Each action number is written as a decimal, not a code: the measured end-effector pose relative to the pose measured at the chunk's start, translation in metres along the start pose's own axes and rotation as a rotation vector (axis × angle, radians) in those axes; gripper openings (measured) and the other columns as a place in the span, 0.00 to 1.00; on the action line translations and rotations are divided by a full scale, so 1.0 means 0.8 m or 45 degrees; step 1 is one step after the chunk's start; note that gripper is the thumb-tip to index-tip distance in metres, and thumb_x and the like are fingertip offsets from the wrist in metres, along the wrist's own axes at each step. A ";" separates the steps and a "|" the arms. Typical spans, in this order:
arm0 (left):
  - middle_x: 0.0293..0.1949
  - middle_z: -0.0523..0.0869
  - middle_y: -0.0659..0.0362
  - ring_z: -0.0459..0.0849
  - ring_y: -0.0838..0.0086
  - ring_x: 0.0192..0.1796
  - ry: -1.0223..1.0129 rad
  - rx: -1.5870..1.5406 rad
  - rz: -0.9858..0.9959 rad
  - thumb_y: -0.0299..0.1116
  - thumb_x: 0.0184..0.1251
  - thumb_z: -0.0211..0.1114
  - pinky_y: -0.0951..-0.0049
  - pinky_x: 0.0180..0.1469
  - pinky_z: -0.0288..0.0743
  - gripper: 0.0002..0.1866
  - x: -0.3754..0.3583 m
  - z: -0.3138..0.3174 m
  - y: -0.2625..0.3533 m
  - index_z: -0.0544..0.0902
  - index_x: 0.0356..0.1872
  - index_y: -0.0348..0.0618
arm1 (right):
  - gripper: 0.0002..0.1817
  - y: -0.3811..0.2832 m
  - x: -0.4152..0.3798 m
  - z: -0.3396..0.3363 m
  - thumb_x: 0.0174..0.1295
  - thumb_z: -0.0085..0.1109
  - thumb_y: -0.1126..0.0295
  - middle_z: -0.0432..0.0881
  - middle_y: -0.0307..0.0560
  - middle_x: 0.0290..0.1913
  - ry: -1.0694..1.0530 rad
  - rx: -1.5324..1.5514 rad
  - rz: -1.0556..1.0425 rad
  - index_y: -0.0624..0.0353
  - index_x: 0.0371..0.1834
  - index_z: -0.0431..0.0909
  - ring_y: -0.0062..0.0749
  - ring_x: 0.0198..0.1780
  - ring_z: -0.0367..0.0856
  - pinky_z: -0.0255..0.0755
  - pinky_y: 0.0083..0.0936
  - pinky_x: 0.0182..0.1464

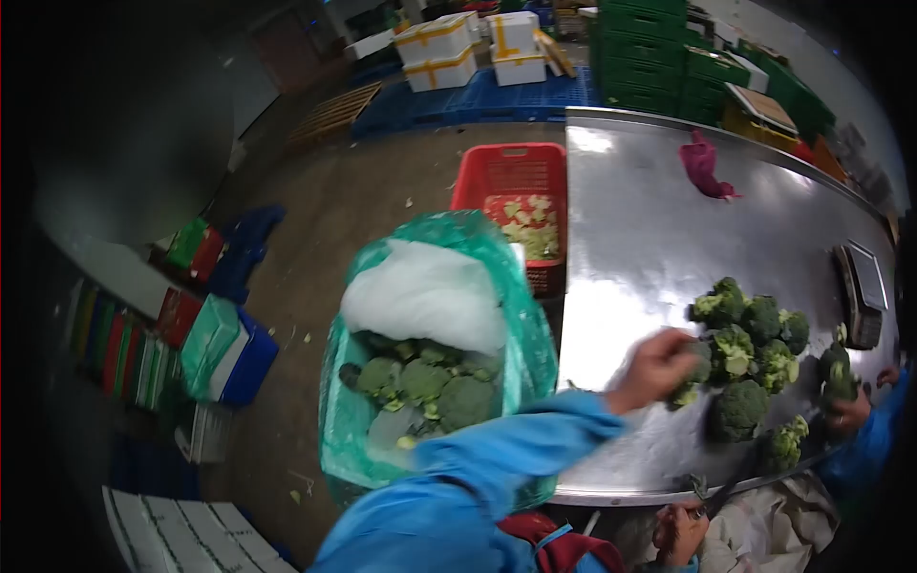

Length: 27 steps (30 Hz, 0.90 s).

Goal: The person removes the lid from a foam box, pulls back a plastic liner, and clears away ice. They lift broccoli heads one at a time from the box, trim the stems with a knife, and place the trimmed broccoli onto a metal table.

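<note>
My left hand point(654, 371) reaches across to the near side of a broccoli pile on the metal table. Its fingers are closed on a broccoli head point(690, 387), which they partly hide. Close beside it lie several more heads, among them a large dark green broccoli crown point(740, 411). My right hand point(679, 532) is low at the table's front edge, its fingers wrapped round what looks like a knife point(734, 483), dark and slim. To the left, a green-lined crate point(334, 420) holds several broccoli heads point(425, 380) and a whitish plastic-wrapped bundle point(420, 296).
At the far right, another person's hand point(848, 413) holds broccoli. A scale point(863, 296) and a magenta cloth point(702, 167) lie on the metal table point(621, 248). A red basket point(468, 181) holds pale scraps. White foam boxes point(435, 53) and green crates point(640, 48) stand behind.
</note>
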<state>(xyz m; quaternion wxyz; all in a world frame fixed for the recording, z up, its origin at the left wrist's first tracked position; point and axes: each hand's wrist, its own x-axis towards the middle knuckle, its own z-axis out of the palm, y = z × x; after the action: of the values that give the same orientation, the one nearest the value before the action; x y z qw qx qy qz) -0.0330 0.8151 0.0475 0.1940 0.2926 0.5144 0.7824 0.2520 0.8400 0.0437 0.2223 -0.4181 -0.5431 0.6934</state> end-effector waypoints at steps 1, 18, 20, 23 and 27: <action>0.28 0.79 0.60 0.76 0.79 0.31 0.214 0.269 0.009 0.26 0.58 0.63 0.77 0.33 0.71 0.09 -0.034 -0.081 0.021 0.77 0.39 0.37 | 0.09 -0.012 -0.003 0.023 0.58 0.60 0.67 0.77 0.47 0.22 -0.136 -0.078 0.026 0.61 0.31 0.72 0.22 0.15 0.70 0.61 0.17 0.14; 0.59 0.63 0.44 0.63 0.47 0.61 -0.085 1.970 -0.528 0.39 0.32 0.76 0.50 0.60 0.60 0.45 -0.257 -0.448 0.062 0.67 0.61 0.52 | 0.11 -0.015 -0.020 0.208 0.60 0.59 0.65 0.80 0.48 0.23 -0.631 -0.313 0.002 0.63 0.34 0.74 0.18 0.14 0.67 0.59 0.16 0.14; 0.55 0.65 0.44 0.65 0.46 0.57 -0.045 2.007 -0.435 0.41 0.29 0.78 0.52 0.57 0.62 0.47 -0.264 -0.444 0.076 0.67 0.61 0.52 | 0.09 -0.005 -0.025 0.195 0.61 0.58 0.66 0.80 0.48 0.23 -0.523 -0.271 0.021 0.61 0.33 0.74 0.18 0.15 0.68 0.61 0.17 0.16; 0.51 0.66 0.46 0.67 0.49 0.52 0.115 1.967 -0.392 0.39 0.31 0.77 0.53 0.54 0.63 0.44 -0.282 -0.406 0.120 0.69 0.59 0.52 | 0.08 -0.009 -0.038 0.192 0.61 0.58 0.67 0.80 0.44 0.25 -0.428 -0.277 0.104 0.61 0.34 0.75 0.15 0.18 0.68 0.60 0.15 0.19; 0.50 0.66 0.47 0.68 0.52 0.52 0.495 1.840 -0.416 0.39 0.34 0.76 0.55 0.56 0.63 0.41 -0.335 -0.374 0.155 0.70 0.57 0.49 | 0.07 0.007 -0.055 0.226 0.58 0.61 0.71 0.77 0.37 0.27 -0.581 -0.441 0.036 0.61 0.34 0.74 0.16 0.27 0.71 0.65 0.16 0.28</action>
<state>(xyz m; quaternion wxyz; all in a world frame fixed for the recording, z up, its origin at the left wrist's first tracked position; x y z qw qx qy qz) -0.0285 0.3971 0.0030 -0.0262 0.1241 0.9599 0.2501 0.1285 0.7026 0.0642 0.0099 -0.2906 -0.6836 0.6694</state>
